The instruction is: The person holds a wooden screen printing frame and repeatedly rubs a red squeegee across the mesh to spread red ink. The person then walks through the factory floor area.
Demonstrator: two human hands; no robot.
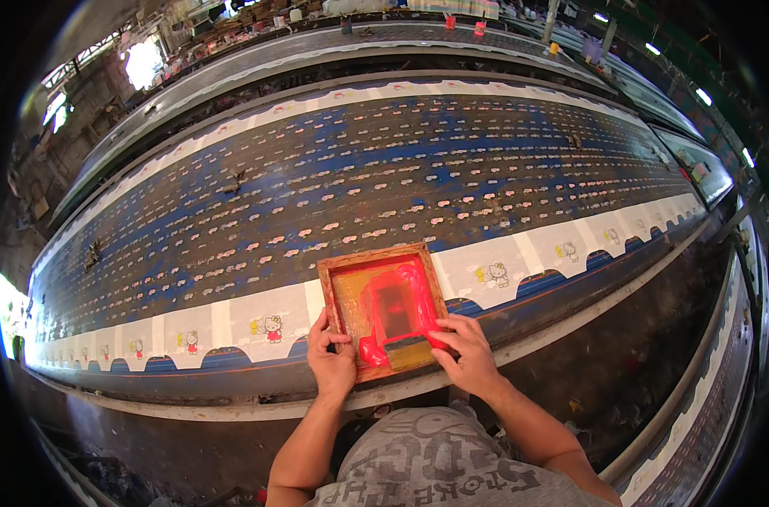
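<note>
A wooden screen-printing frame (326,291) lies tilted on the near edge of a long table, over the strip of white cloth pieces. Wet red ink (424,308) is smeared around its mesh. Inside the frame's near end is a yellowish squeegee-like block (410,356). My left hand (331,359) is closed on the frame's left side near the lower corner. At the lower right corner my right hand (467,353) pinches the frame's edge, fingertips beside the red ink. Left of the frame, a cat figure (272,329) shows red clothing; the cat figure (499,275) on the right has none.
The long dark table (334,182) carries rows of small pale marks and blue stains. Another strip of white cloth (291,107) runs along its far side. Parallel tables stand behind, one holding red containers (479,29). Another table (689,431) is at the lower right.
</note>
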